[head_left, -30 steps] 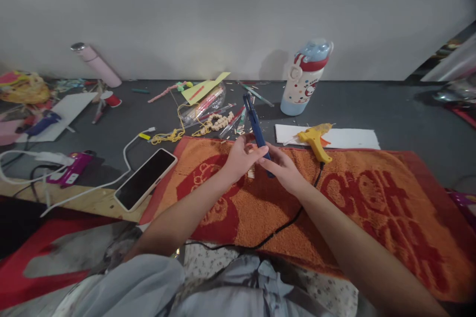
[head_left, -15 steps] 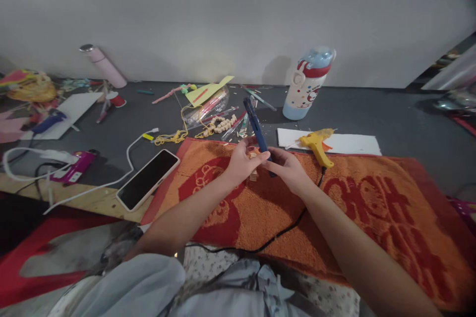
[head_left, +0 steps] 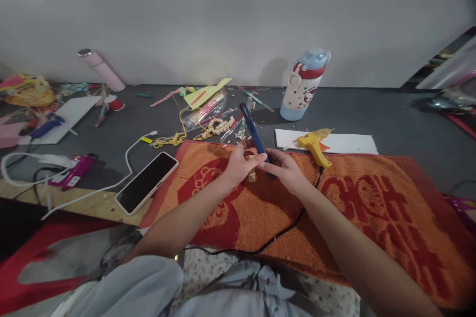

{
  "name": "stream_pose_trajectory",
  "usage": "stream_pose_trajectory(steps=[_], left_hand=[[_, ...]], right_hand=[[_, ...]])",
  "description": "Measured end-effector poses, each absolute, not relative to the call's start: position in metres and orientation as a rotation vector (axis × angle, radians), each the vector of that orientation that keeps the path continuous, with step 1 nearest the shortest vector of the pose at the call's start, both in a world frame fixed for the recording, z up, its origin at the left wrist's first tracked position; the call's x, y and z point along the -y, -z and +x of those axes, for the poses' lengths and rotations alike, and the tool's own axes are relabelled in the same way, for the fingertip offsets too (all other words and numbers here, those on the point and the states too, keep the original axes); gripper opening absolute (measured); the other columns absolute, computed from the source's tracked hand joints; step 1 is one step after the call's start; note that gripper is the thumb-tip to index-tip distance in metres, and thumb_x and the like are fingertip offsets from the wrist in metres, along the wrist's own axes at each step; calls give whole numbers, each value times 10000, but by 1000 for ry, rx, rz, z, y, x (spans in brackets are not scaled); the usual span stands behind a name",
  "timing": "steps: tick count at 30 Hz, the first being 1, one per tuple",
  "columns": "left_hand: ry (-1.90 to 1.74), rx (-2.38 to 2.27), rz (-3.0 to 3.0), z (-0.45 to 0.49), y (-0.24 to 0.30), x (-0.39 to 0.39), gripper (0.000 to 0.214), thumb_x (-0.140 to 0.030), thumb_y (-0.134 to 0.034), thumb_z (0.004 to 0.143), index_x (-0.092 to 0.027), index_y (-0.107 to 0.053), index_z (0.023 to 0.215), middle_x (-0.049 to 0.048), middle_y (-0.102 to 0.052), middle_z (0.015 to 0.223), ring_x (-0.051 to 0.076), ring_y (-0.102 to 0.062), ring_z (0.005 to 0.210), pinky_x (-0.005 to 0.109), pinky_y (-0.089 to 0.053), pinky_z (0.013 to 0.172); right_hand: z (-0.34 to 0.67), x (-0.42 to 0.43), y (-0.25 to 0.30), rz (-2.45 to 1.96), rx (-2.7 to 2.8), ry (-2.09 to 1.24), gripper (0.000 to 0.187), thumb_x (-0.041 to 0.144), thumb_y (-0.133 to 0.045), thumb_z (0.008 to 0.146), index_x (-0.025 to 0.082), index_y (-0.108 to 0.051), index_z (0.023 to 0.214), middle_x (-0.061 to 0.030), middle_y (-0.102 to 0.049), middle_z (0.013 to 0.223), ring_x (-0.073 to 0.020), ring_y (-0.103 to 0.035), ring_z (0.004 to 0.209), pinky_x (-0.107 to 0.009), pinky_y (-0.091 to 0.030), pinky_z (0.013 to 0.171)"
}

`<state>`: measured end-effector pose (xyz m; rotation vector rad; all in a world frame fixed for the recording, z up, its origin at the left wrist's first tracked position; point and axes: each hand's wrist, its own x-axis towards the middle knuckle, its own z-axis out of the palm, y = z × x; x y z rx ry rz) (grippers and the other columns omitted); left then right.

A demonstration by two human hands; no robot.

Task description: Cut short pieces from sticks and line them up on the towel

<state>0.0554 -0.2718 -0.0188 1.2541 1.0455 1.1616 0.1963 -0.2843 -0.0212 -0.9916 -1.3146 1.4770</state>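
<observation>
Both hands meet over the orange and red towel (head_left: 372,208). My right hand (head_left: 284,171) is closed round the lower end of a dark blue tool (head_left: 252,130) that points up and away. My left hand (head_left: 240,162) pinches at the tool's shaft, with a small pale wooden piece (head_left: 252,175) just under its fingers. A yellow glue gun (head_left: 314,144) lies to the right of the hands, its black cord running back across the towel.
A phone (head_left: 146,182) on a white cable lies left of the towel. A spotted bottle (head_left: 303,85) stands by the wall, a pink flask (head_left: 101,70) leans at the left. Beads, yarn and sticks (head_left: 213,119) litter the grey floor. A white board (head_left: 345,142) lies behind the glue gun.
The hands and blue tool stay together in nearly the same place; only the view has shifted slightly.
</observation>
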Motion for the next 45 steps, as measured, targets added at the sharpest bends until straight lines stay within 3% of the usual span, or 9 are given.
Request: stream_pose_trajectory(steps=[7,12,15,21,27,37,45], left_hand=[[-1066,-992,1259,51,21,266,621,-494,-689,646,-186,-451,1131,52,-622,893,154,-601,724,322,-497,677],[-1279,-1099,1405,46,27,256,409,-407,-552,787,-177,-477,1117,92,-588,1046,192,-555,1004,341,-447,854],[-1289,-1213,1479,46,32,254,282,-283,-485,824,-158,-474,1076,74,-588,960,157,-554,947,319,-432,851],[-1204,-1308,1715,45,33,260,152,-145,-452,801,-162,-538,924,56,-601,888,145,-568,844,295,-441,786],[-1164,-1293,2019,44,29,263,169,-71,-440,751,-179,-571,756,36,-616,804,163,-545,839,323,-423,813],[-1151,-1277,2058,43,32,261,181,-64,-438,746,-177,-578,728,39,-619,774,164,-544,819,325,-428,799],[-1089,-1321,2252,48,22,262,160,-76,-452,758,-181,-572,744,31,-616,774,162,-537,833,308,-429,794]], right_hand=[[194,287,19,-917,1109,-1657,250,365,-704,652,175,-646,803,11,-590,672,-120,-509,609,-256,-403,610],[198,284,17,-932,842,-1728,217,381,-682,659,175,-627,697,-15,-599,622,-135,-529,558,-260,-427,560],[204,278,19,-917,724,-1795,224,410,-619,700,187,-630,723,-38,-624,675,-152,-551,585,-286,-474,595],[213,270,19,-834,639,-2004,379,515,-475,769,173,-635,738,-99,-617,730,-202,-576,677,-355,-511,650],[215,271,17,-783,465,-2041,395,520,-476,769,166,-652,769,-91,-595,748,-188,-565,685,-337,-515,687],[213,272,14,-751,363,-2085,445,513,-407,816,150,-658,768,-110,-628,764,-196,-574,713,-331,-512,675],[214,271,15,-656,167,-2143,418,450,-386,858,116,-639,854,-90,-621,721,-150,-553,625,-249,-486,547]])
